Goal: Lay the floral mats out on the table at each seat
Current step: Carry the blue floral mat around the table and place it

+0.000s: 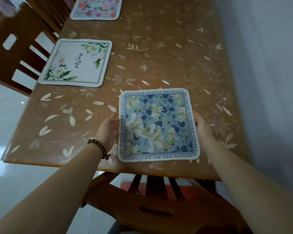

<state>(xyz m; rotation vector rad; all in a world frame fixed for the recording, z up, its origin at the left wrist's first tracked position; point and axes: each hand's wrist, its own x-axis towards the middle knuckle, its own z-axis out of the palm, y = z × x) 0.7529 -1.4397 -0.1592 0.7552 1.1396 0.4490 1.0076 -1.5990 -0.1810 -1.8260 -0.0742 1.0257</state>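
Note:
A blue floral mat (156, 125) with a lettered border lies flat near the front edge of the table (167, 53). My left hand (108, 130) touches its left edge and my right hand (202, 129) touches its right edge, with the fingers of both fairly straight along the sides. A white mat with green leaves (76, 62) lies at the table's left side, by a chair. A pink floral mat (96, 7) lies farther back on the left, partly cut off by the frame.
The table has a brown flower-patterned cover. A wooden chair (142, 205) stands below the front edge under my arms. Two more wooden chairs (19, 48) stand along the left side. A pale wall runs along the right.

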